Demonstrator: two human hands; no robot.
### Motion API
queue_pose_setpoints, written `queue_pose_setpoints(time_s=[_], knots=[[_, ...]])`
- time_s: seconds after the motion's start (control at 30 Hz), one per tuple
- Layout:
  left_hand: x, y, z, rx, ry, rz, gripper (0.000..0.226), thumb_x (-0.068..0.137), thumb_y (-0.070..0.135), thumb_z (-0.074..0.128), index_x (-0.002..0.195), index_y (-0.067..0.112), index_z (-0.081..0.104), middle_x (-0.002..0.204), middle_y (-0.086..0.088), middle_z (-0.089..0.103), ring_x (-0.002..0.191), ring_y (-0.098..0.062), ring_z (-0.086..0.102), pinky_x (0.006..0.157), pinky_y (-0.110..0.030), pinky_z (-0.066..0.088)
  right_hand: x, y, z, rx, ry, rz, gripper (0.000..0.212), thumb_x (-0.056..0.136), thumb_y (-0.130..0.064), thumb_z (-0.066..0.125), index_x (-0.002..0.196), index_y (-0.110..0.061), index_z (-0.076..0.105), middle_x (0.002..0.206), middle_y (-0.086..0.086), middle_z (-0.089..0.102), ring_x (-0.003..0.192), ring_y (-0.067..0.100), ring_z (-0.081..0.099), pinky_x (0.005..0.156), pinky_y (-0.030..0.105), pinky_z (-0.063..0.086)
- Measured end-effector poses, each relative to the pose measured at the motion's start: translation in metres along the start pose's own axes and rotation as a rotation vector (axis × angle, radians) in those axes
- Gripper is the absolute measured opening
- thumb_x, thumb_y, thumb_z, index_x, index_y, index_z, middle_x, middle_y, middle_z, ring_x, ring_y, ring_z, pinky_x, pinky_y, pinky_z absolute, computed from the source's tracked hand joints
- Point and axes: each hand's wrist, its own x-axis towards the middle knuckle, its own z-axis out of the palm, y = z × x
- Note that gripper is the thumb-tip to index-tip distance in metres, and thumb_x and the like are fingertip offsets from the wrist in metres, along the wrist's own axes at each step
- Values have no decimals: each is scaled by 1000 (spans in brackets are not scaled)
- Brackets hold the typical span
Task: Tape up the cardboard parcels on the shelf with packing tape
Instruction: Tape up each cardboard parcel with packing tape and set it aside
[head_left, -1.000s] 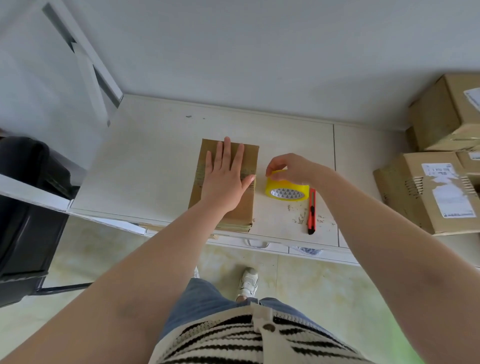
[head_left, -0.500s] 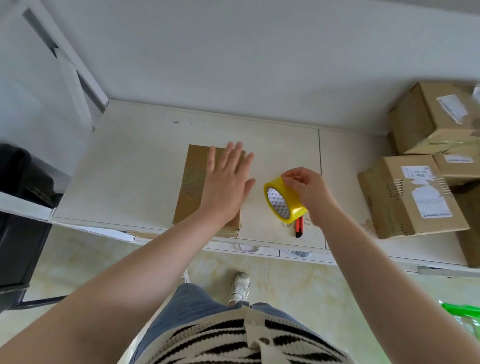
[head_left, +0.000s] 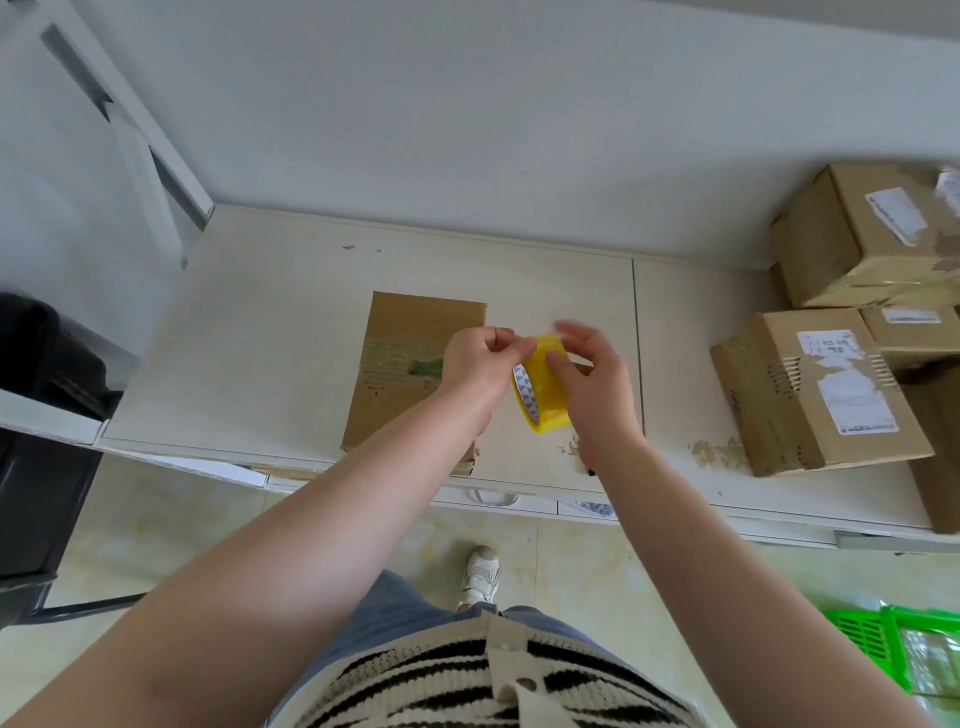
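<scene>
From the head camera, both hands meet above the pale shelf top, with the yellow roll of packing tape held up on edge between them. The right hand curls around the roll's right side, its thumb lying on the yellow outer band. The left hand pinches at the roll's upper rim with curled fingers; its fingertips are slightly blurred. The flat brown cardboard parcel lies on the shelf just left of and below the hands, partly covered by the left forearm. Stacked brown cardboard boxes with white labels stand well apart at the right.
</scene>
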Motion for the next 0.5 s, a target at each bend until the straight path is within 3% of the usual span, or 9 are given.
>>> queue_pose_setpoints(time_s=[0.1, 0.23, 0.4, 0.5], knots=[[0, 4, -1, 28, 5, 24, 12, 88, 16, 73, 87, 6, 67, 107, 0, 64, 105, -21, 61, 89, -30, 45, -2, 1, 1, -2, 50, -134, 43, 91, -3, 63, 117, -34, 50, 120, -1, 55, 95, 10, 60, 69, 16, 47], [-2, 7, -3, 91, 5, 93, 10, 88, 14, 73, 83, 8, 67, 109, 0, 64, 108, -19, 59, 91, -29, 41, 0, 2, 1, -145, 19, -286, 33, 92, -1, 60, 106, -30, 58, 120, 0, 55, 95, 2, 59, 66, 6, 41], [-5, 7, -10, 193, 7, 253, 8, 86, 14, 75, 82, 10, 70, 110, 2, 62, 109, -14, 56, 92, -27, 39, 6, 4, -2, -145, 4, -244, 12, 93, -14, 63, 96, -25, 67, 110, -3, 60, 85, -9, 59, 69, 13, 45], [-5, 4, -12, 234, 20, 366, 7, 88, 13, 73, 87, 7, 68, 113, -2, 63, 101, -11, 60, 82, -10, 43, 7, 3, -1, -100, -15, -222, 13, 92, -11, 66, 85, -22, 67, 105, 0, 59, 87, 0, 62, 74, 23, 56]])
